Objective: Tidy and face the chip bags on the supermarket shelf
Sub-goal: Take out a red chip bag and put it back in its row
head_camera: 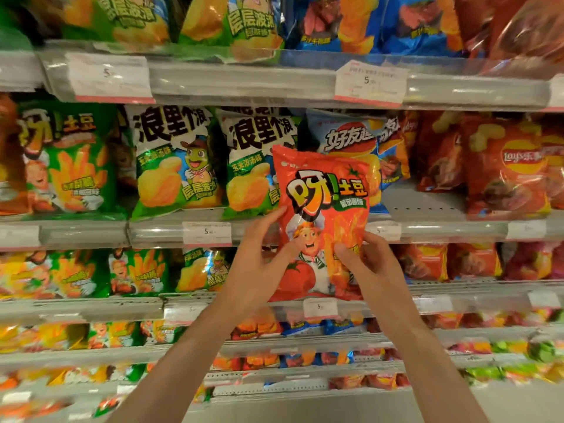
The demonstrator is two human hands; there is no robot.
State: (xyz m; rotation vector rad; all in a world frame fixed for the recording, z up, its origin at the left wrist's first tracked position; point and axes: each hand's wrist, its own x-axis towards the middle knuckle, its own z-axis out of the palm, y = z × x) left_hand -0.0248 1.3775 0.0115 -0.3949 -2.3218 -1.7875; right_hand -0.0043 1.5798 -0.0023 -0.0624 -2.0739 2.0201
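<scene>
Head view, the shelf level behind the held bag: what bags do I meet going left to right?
Green fries bag → two green-and-white chip bags → blue bag → bare shelf gap → red bags.

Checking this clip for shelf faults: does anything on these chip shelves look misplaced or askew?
Yes. On the middle shelf, a bare gap opens between the blue bag and red bags. Behind the blue bag another bag leans askew. The orange tomato bag, held by both hands, is off the shelf.

Free room: bare shelf (424, 203) lay open right of the blue bag (345, 138).
Obstacle: red bags (503, 169) stood beyond that gap.
</scene>
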